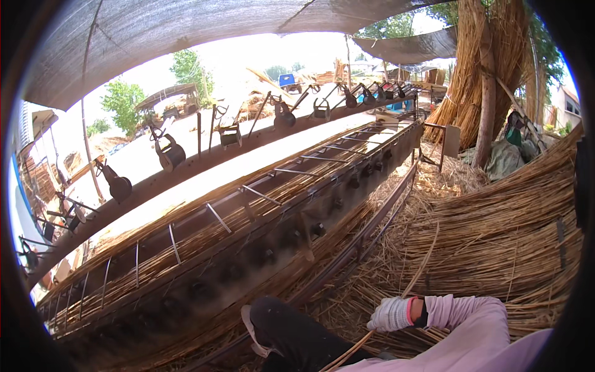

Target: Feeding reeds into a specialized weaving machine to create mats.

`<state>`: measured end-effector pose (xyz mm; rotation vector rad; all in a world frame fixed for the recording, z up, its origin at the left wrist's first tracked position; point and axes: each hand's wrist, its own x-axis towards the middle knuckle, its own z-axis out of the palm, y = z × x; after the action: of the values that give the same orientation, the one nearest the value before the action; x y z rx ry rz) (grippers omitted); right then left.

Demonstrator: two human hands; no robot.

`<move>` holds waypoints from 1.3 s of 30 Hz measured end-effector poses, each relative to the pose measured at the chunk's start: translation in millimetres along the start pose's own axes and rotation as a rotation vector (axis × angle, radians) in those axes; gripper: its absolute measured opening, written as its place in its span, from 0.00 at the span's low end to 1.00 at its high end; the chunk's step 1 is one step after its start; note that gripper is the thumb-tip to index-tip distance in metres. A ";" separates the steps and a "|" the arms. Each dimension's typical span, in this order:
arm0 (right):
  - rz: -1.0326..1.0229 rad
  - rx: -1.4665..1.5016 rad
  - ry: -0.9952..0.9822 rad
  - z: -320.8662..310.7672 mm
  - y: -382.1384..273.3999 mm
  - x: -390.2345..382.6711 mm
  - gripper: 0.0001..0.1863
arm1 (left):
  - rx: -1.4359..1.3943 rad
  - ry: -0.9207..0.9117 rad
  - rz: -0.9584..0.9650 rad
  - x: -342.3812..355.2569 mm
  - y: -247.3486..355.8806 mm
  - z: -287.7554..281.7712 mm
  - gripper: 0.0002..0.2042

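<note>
My right hand point(390, 314), in a pale knitted work glove with a pink cuff, is closed around a few thin reed stalks point(427, 259). The stalks rise from the fist toward the reed pile and also run out below it to the lower left, across my dark-trousered leg. My left hand is out of view. Right beside my arm lies a large pile of dry reeds point(502, 248), their stalks mostly lengthwise. Ahead and to the left stretches a long metal frame machine point(260, 239) with thin crossbars, reeds lying along it.
A long beam point(204, 146) carrying several dark clamp-like fittings runs behind the machine. A metal rail point(365, 229) passes between the machine and the straw-littered ground. Tall reed bundles point(477, 68) stand by a wooden post at the back right. Shade netting point(186, 25) hangs overhead. A blue vehicle point(287, 80) is far off.
</note>
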<state>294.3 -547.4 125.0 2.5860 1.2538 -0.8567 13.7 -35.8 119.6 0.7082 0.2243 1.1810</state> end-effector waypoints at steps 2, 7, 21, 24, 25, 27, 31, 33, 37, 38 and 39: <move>-0.006 -0.032 0.016 6.7 0.8 4.0 0.11 | -0.049 -0.066 -0.018 3.8 -1.8 -12.8 0.27; -0.007 -0.049 0.049 14.5 2.8 5.5 0.10 | -0.079 -0.032 -0.041 4.1 -4.0 -15.2 0.26; 0.002 -0.092 0.089 15.0 -0.3 1.7 0.10 | 0.094 0.283 0.011 -24.8 0.9 63.9 0.19; 0.006 -0.117 0.093 15.2 -0.3 0.3 0.09 | 0.134 0.291 0.018 -23.7 -2.5 50.3 0.18; 0.007 -0.116 0.096 14.2 -0.8 -0.8 0.09 | 0.146 0.292 0.020 -22.7 -4.1 43.1 0.17; -0.003 -0.151 0.119 10.9 -2.6 -4.3 0.09 | 0.200 0.259 0.026 -15.0 -7.9 25.1 0.19; 0.052 -0.261 0.225 -2.3 -5.2 -14.8 0.07 | 0.126 0.232 0.012 3.5 -12.1 -22.2 0.17; 0.109 -0.348 0.391 -12.5 -1.8 -22.8 0.05 | 0.202 0.300 -0.011 15.0 -9.9 -43.0 0.17; 0.226 -0.487 0.712 -39.0 16.0 -40.8 0.08 | 0.076 0.453 -0.090 23.2 1.2 -70.7 0.15; 0.226 -0.531 0.843 -45.9 22.5 -45.7 0.09 | 0.020 0.492 -0.112 22.5 4.4 -76.5 0.14; 0.254 -0.548 0.879 -52.6 28.8 -48.6 0.11 | -0.037 0.532 -0.135 21.4 6.7 -82.5 0.14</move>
<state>315.0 -579.9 191.9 2.5683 1.0344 0.6698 -25.4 16.7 64.7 0.3280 0.6819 1.2222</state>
